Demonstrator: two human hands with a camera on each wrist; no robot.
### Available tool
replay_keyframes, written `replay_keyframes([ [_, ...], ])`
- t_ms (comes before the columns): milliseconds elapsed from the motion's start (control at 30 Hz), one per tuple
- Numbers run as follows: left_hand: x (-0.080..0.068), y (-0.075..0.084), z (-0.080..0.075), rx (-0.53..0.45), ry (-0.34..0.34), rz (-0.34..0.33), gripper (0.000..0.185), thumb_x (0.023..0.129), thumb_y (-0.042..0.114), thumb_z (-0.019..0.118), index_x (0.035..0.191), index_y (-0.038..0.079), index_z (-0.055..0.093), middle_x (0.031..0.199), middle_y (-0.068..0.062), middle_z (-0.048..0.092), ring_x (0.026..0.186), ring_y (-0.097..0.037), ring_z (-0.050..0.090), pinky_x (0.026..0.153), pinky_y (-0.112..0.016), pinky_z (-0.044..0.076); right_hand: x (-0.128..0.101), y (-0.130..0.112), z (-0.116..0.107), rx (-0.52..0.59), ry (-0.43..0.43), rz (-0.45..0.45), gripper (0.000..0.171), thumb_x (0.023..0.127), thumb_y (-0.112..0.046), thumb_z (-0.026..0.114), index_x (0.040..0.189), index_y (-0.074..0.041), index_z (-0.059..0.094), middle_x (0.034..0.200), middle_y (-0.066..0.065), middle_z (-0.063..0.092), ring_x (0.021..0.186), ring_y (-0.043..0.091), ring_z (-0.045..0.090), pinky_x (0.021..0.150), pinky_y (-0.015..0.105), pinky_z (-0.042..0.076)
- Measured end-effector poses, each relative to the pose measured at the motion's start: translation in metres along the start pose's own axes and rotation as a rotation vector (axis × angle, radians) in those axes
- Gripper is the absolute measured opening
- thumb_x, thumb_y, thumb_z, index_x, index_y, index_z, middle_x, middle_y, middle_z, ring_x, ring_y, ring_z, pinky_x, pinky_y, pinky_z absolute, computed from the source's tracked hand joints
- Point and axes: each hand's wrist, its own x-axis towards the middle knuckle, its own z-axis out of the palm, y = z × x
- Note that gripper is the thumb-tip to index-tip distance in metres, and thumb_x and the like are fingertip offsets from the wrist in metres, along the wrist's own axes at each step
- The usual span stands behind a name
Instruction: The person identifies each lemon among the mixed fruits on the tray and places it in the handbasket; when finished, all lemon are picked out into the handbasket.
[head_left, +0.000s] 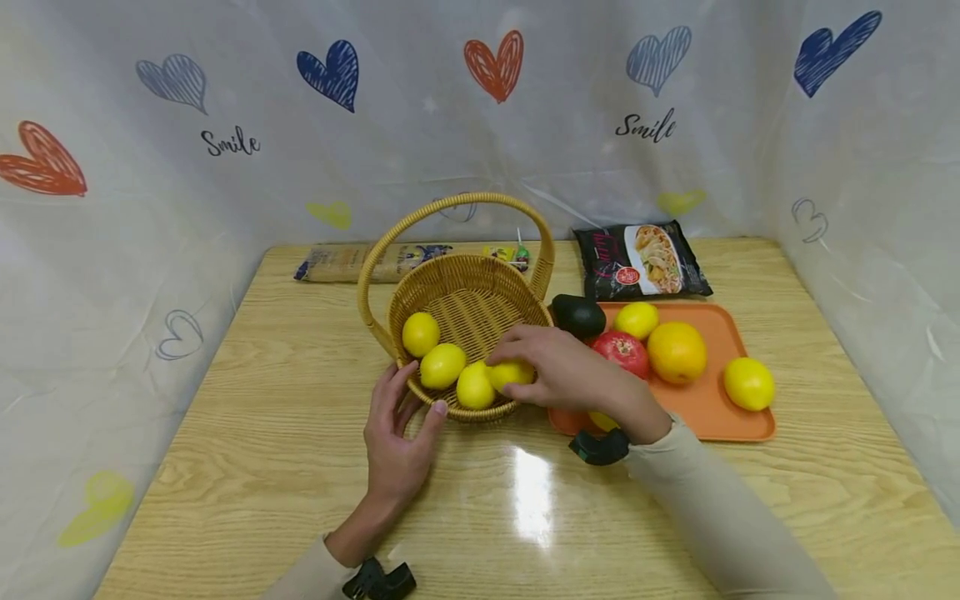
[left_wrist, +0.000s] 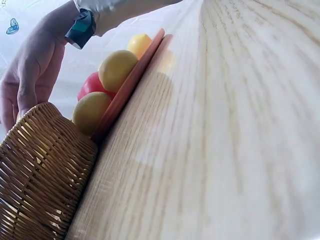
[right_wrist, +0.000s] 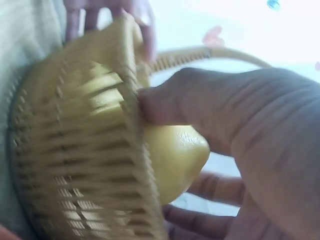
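A wicker basket [head_left: 468,292] with a hoop handle stands mid-table and holds several lemons [head_left: 442,365]. My right hand [head_left: 543,362] reaches over the basket's near right rim and grips a lemon [head_left: 512,374] just inside it; the right wrist view shows that lemon [right_wrist: 175,157] against the basket wall [right_wrist: 75,150]. My left hand [head_left: 401,425] rests against the basket's near left rim, fingers and thumb touching the weave. In the left wrist view the basket wall [left_wrist: 40,175] fills the lower left, with the right hand [left_wrist: 32,75] above it.
An orange tray [head_left: 723,408] at the right carries two lemons [head_left: 748,383], an orange [head_left: 677,352], a red fruit [head_left: 622,350] and an avocado [head_left: 579,317]. A dark noodle packet [head_left: 641,260] and a spaghetti pack [head_left: 341,262] lie behind. Curtains wall the table.
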Motion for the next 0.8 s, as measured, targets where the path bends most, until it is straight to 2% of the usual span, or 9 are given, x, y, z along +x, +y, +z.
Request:
replay_keyframes([
  [67, 0.0, 0.0, -0.001, 0.0, 0.0, -0.002, 0.063, 0.099, -0.001, 0.077, 0.158, 0.003, 0.055, 0.17, -0.023, 0.035, 0.152, -0.041, 0.048, 0.118, -0.024, 0.052, 0.003, -0.004, 0.006, -0.012, -0.032, -0.006, 0.04, 0.101, -0.028, 0.078, 0.137, -0.012, 0.077, 0.138, 0.008, 0.073, 0.128, 0.027, 0.068, 0.114, 0.049, 0.057],
  [167, 0.0, 0.0, -0.001, 0.003, -0.004, 0.0, 0.062, 0.099, -0.001, 0.076, 0.158, 0.002, 0.055, 0.17, -0.023, 0.036, 0.152, -0.043, 0.047, 0.118, -0.024, 0.052, 0.004, -0.007, 0.012, 0.048, -0.07, -0.019, 0.046, 0.104, -0.034, 0.076, 0.144, -0.011, 0.073, 0.143, 0.006, 0.072, 0.133, 0.025, 0.067, 0.117, 0.047, 0.055],
  [333, 0.001, 0.002, 0.0, -0.013, -0.008, 0.0, 0.063, 0.098, -0.003, 0.076, 0.157, -0.004, 0.053, 0.169, -0.022, 0.037, 0.15, -0.051, 0.046, 0.118, -0.025, 0.053, -0.006, -0.004, 0.015, 0.262, -0.046, -0.046, 0.051, 0.104, -0.037, 0.078, 0.15, -0.017, 0.069, 0.149, -0.005, 0.07, 0.139, 0.016, 0.065, 0.119, 0.043, 0.054],
  [467, 0.0, 0.003, 0.0, -0.01, -0.004, -0.006, 0.063, 0.098, -0.002, 0.077, 0.156, -0.005, 0.053, 0.169, -0.023, 0.037, 0.15, -0.05, 0.046, 0.117, -0.024, 0.052, -0.026, 0.004, 0.011, 0.542, 0.036, -0.03, 0.046, 0.102, -0.023, 0.081, 0.147, -0.019, 0.072, 0.147, -0.004, 0.072, 0.136, 0.017, 0.067, 0.116, 0.041, 0.057],
  [600, 0.0, 0.002, 0.0, 0.002, 0.001, -0.002, 0.062, 0.099, -0.001, 0.077, 0.156, -0.004, 0.053, 0.17, -0.024, 0.037, 0.152, -0.046, 0.047, 0.117, -0.023, 0.052, -0.056, 0.019, 0.01, 0.783, 0.124, -0.019, 0.045, 0.1, -0.005, 0.079, 0.144, -0.01, 0.072, 0.144, 0.009, 0.074, 0.133, 0.024, 0.069, 0.114, 0.045, 0.058],
  [700, 0.0, 0.001, 0.0, 0.006, 0.004, 0.004, 0.062, 0.098, -0.001, 0.076, 0.156, -0.004, 0.054, 0.17, -0.024, 0.037, 0.152, -0.043, 0.048, 0.116, -0.023, 0.053, -0.081, 0.034, 0.009, 0.873, 0.194, -0.035, 0.044, 0.099, 0.005, 0.076, 0.142, 0.001, 0.07, 0.142, 0.013, 0.074, 0.132, 0.023, 0.07, 0.113, 0.044, 0.059],
  [800, 0.0, 0.0, -0.001, 0.01, 0.003, 0.005, 0.062, 0.098, -0.001, 0.077, 0.156, -0.004, 0.054, 0.17, -0.025, 0.037, 0.152, -0.04, 0.048, 0.116, -0.023, 0.053, -0.107, 0.048, 0.01, 0.907, 0.247, -0.063, 0.044, 0.097, 0.013, 0.072, 0.14, 0.01, 0.066, 0.141, 0.015, 0.074, 0.131, 0.023, 0.071, 0.113, 0.04, 0.059],
])
